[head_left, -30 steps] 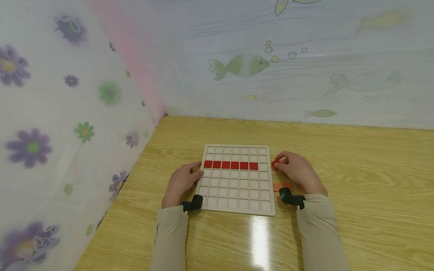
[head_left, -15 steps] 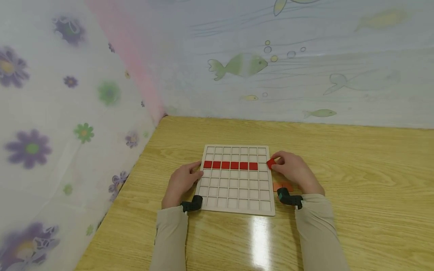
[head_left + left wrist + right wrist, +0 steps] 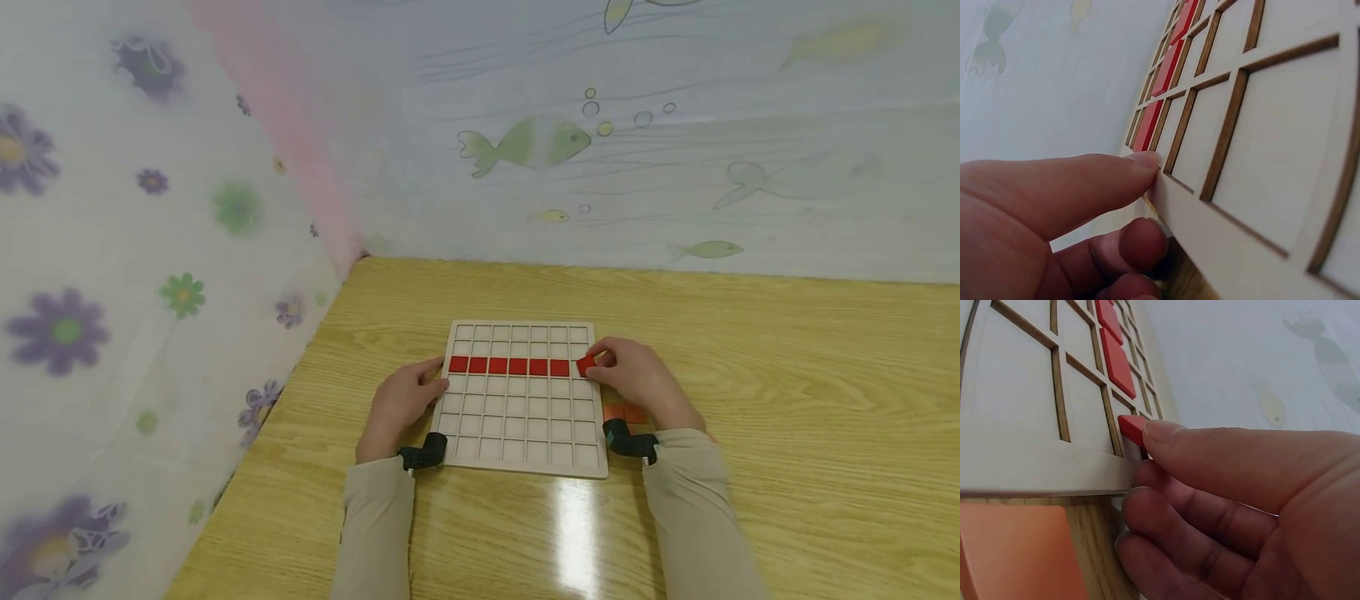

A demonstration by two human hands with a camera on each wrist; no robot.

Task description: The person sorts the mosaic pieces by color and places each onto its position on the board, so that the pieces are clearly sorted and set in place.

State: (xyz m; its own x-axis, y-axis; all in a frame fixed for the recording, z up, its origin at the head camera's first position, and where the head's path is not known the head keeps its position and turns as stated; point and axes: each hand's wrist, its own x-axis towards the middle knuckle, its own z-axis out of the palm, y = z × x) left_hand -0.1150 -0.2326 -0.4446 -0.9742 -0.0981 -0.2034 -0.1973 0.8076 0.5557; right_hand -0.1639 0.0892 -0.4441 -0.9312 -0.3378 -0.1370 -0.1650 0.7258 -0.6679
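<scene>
A pale wooden grid board (image 3: 517, 428) lies on the table, with several red square tiles (image 3: 498, 366) filling its third row from the left. My left hand (image 3: 401, 406) holds the board's left edge; in the left wrist view its thumb (image 3: 1110, 178) sits on the rim, with the fingers curled beside it. At the right end of that row, my right hand (image 3: 641, 379) pinches another red tile (image 3: 1131, 427) between thumb and fingers. This tile is tilted over the last cell, one corner low toward it in the right wrist view.
Orange tiles (image 3: 633, 413) lie on the table by the board's right edge, partly behind the right wrist's camera (image 3: 628, 442). A wall with printed fish (image 3: 543, 142) rises behind the table (image 3: 825, 400), and a flowered wall (image 3: 67, 333) stands at the left.
My right hand has moved left with its red tile, from beside the board to over the row's last cell. The left hand has stayed at the board's edge.
</scene>
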